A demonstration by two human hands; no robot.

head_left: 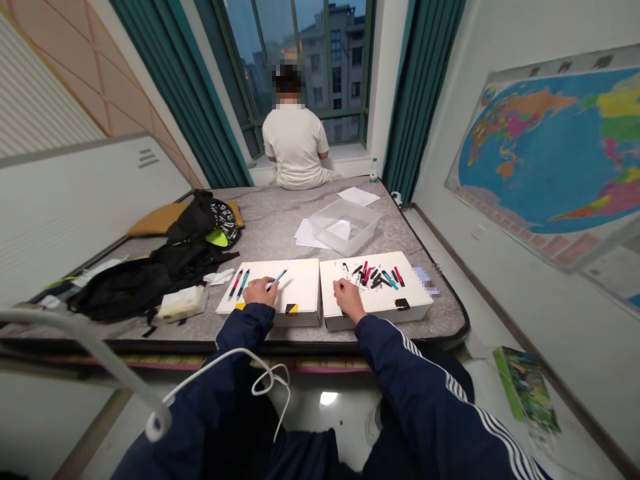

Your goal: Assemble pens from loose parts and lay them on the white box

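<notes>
My left hand (260,291) rests on the left white box (300,283) and is closed round a teal pen (278,278) that points up and right. Two finished pens (239,283), one red and one teal, lie on that box to the left of the hand. My right hand (347,296) rests on the right white box (390,303), fingers curled at the near edge of a pile of pen parts (376,275) in black, red and teal. What the right fingers pinch is too small to make out.
A clear plastic tub (345,227) and loose white sheets (358,195) lie farther back on the grey mattress (280,223). Black bags (165,260) and a tissue pack (183,303) sit at left. A person in white (296,143) sits at the window. A white cable (250,373) hangs in front.
</notes>
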